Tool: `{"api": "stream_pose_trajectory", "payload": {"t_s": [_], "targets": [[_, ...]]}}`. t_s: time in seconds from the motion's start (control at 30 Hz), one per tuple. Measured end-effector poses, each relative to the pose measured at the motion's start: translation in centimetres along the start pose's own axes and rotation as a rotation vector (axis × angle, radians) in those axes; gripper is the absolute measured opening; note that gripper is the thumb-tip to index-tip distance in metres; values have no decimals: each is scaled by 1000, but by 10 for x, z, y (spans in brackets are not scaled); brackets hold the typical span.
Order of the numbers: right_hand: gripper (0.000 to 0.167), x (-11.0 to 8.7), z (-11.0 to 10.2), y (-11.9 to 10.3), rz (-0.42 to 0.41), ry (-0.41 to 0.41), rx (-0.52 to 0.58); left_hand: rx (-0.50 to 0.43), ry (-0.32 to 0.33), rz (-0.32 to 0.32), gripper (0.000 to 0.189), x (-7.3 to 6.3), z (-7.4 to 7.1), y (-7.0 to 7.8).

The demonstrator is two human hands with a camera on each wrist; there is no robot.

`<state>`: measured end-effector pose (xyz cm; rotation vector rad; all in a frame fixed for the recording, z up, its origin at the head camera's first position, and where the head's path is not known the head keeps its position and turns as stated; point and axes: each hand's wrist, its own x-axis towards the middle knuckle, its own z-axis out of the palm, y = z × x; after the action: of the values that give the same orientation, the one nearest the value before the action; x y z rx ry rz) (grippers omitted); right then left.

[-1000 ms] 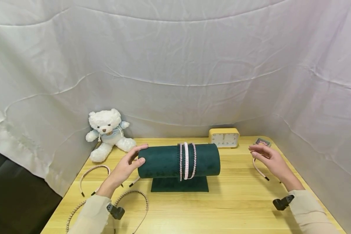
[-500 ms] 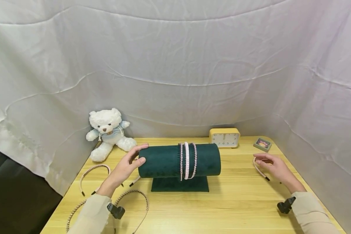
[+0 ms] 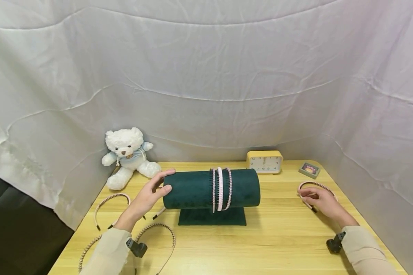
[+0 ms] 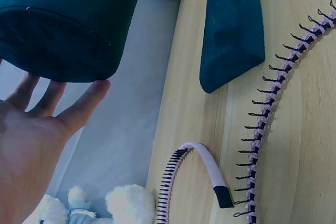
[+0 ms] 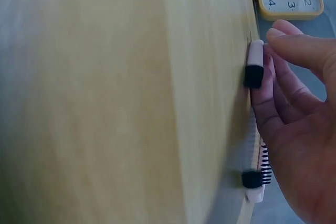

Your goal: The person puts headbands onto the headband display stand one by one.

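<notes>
A dark green velvet headband display stand (image 3: pixel 189 191) sits mid-table with several pink headbands (image 3: pixel 220 191) round its roll. My left hand (image 3: pixel 146 196) holds the roll's left end, thumb at the front and fingers at the top and back; its palm stays apart from the end face in the left wrist view. On the right, my right hand (image 3: pixel 321 202) pinches one side of a pink headband (image 3: pixel 316 183) lying on the table. In the right wrist view that headband's black-tipped end (image 5: pixel 254 59) shows beside the thumb and fingers; the exact contact is partly hidden.
Several loose headbands (image 3: pixel 173 240) lie on the left, partly under the left forearm. A white teddy bear (image 3: pixel 130 162) sits at the back left. At the back right are a yellow clock (image 3: pixel 264 162) and a small grey box (image 3: pixel 309 170). Cloth walls (image 3: pixel 206 114) enclose the table.
My right hand has come down and towards me onto the right-hand headband, uncovering the small box and the headband's arc. The left hand and the stand have stayed put.
</notes>
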<state>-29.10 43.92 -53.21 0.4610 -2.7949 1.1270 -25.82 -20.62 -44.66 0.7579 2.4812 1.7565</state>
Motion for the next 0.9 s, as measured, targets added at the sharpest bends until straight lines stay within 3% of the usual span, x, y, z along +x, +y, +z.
{"api": "stream_pose_trajectory", "payload": {"t_s": [0.4, 0.63, 0.77, 0.9], "targets": [[25, -2, 16, -20, 5, -80, -76, 1, 2, 6, 51, 0, 1, 0], [29, 4, 26, -40, -15, -195, 4, 2, 4, 4, 54, 0, 1, -1], [30, 5, 24, -48, 44, -189, 26, 3, 3, 7, 54, 0, 1, -1], [29, 6, 13, -46, 73, -111, 8, 4, 4, 9, 53, 0, 0, 0]]}}
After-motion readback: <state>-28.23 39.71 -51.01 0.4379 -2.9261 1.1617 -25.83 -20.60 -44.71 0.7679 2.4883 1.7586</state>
